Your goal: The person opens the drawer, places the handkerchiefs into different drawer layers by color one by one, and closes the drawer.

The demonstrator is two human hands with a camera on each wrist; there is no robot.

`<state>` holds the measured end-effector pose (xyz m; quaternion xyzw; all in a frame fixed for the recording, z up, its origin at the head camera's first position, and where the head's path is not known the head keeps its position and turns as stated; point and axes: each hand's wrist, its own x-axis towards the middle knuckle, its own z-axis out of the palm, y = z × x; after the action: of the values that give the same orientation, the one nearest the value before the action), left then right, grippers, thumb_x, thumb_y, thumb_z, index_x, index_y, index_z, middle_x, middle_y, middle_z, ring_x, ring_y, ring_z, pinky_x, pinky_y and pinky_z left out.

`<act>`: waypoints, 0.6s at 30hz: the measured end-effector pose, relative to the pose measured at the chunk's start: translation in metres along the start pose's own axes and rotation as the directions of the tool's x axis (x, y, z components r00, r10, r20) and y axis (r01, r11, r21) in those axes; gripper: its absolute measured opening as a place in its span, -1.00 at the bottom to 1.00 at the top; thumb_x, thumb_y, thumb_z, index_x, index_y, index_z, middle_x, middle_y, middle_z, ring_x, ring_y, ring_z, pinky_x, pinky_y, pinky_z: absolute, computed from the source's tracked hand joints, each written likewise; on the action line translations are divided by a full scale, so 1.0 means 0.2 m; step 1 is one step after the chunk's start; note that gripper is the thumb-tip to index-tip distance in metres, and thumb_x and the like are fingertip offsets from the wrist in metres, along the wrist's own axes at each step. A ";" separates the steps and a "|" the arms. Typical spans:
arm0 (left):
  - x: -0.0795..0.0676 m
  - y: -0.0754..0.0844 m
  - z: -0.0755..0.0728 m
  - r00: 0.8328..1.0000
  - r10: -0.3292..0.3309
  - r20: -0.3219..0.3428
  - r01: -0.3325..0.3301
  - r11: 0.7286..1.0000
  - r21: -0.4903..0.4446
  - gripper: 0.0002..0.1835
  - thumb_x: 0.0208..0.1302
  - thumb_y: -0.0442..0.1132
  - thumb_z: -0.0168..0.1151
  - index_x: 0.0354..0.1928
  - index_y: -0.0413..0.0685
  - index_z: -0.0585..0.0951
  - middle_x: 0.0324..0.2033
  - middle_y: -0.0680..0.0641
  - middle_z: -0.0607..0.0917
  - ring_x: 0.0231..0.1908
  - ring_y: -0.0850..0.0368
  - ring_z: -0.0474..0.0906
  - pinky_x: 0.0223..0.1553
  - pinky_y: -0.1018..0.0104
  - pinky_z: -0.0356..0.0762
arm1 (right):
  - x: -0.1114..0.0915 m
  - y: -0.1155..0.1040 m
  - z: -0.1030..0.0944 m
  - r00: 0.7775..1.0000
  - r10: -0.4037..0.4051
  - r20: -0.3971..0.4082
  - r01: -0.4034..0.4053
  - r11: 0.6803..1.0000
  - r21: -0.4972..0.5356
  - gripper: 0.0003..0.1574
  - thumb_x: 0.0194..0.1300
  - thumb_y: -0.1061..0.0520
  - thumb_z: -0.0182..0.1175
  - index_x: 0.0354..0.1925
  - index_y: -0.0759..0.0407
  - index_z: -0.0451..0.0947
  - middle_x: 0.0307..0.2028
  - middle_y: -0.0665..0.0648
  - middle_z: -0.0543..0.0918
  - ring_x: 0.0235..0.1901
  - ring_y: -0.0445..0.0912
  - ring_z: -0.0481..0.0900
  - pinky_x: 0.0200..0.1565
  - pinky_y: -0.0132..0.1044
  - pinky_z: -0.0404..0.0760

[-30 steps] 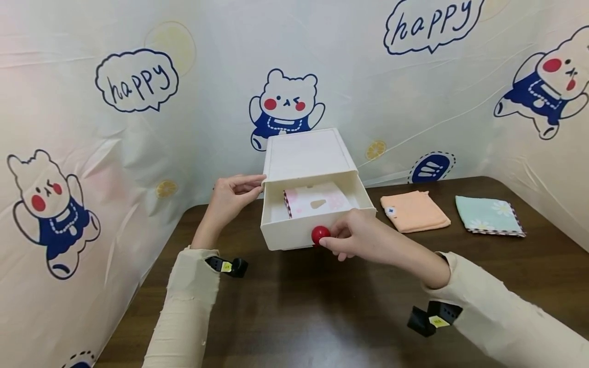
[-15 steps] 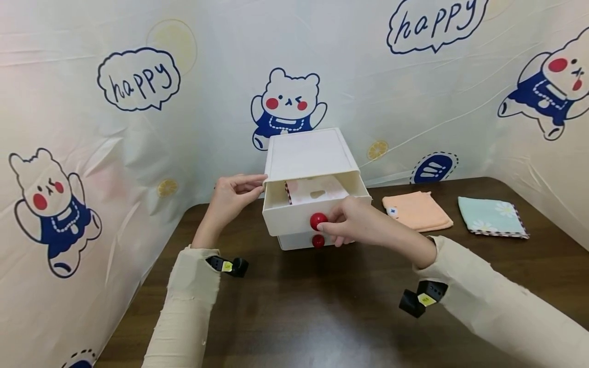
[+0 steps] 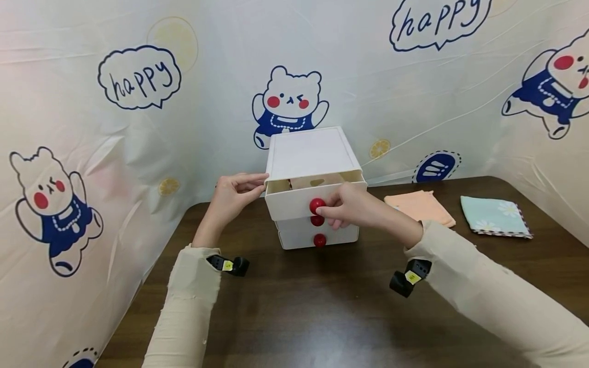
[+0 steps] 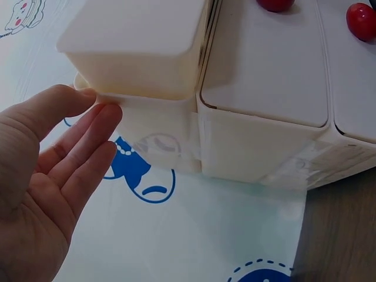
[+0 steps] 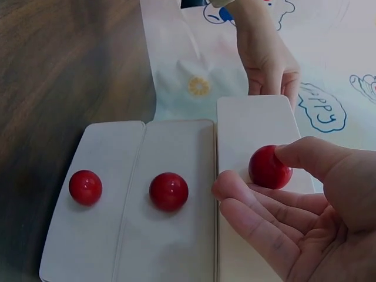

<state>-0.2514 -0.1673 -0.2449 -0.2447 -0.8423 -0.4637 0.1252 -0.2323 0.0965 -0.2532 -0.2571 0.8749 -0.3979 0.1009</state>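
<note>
A white drawer cabinet [image 3: 313, 153] with three stacked drawers stands on the table. Its top drawer [image 3: 290, 204] sticks out partway, and a pale folded cloth [image 3: 299, 182] shows through the narrow gap above its front. My right hand [image 3: 352, 206] pinches the red knob [image 5: 270, 167] of that drawer, thumb on one side and fingers on the other. At the cabinet's upper left front edge, my left hand [image 3: 232, 197] pinches the rim with thumb and fingertips, its fingers nearly straight. Two more red knobs [image 5: 168, 192] sit on the closed drawers below.
An orange folded cloth [image 3: 425, 207] lies right of the cabinet, partly behind my right forearm. Farther right is a mint green folded cloth [image 3: 496, 217] with a checked edge. A printed curtain [image 3: 207, 102] hangs close behind the brown table [image 3: 294, 306].
My right hand has pushed the top drawer inward, away from me. The cloth inside is now mostly hidden, and the lower drawers have come into sight. My left hand stays put.
</note>
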 end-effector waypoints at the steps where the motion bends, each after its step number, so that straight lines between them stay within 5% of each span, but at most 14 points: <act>1: 0.00 0.00 0.00 1.000 0.002 0.001 -0.002 1.000 0.000 -0.71 0.15 -0.47 0.21 -0.05 -0.36 0.59 -0.20 -0.31 0.64 -0.27 -0.14 0.59 -0.35 0.54 0.51 | 0.01 0.00 0.00 1.000 0.001 0.001 -0.001 1.000 -0.004 -0.72 0.27 0.12 0.15 -0.47 0.29 0.62 -0.62 0.12 0.60 -0.58 -0.06 0.57 -0.40 -0.31 0.61; 18: 0.01 -0.01 -0.01 1.000 0.012 0.002 -0.012 1.000 0.013 -0.72 0.13 -0.47 0.23 -0.07 -0.35 0.61 -0.22 -0.28 0.65 -0.30 -0.08 0.61 -0.35 0.52 0.52 | 0.14 0.04 -0.05 0.999 0.018 -0.028 -0.018 1.000 -0.015 -0.67 0.27 0.12 0.15 -0.37 0.42 0.62 -0.58 0.18 0.62 -0.53 0.04 0.63 -0.44 -0.29 0.62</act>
<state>-0.2536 -0.1681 -0.2443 -0.2494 -0.8439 -0.4572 0.1290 -0.2631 0.0927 -0.2526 -0.2443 0.8816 -0.3937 0.0903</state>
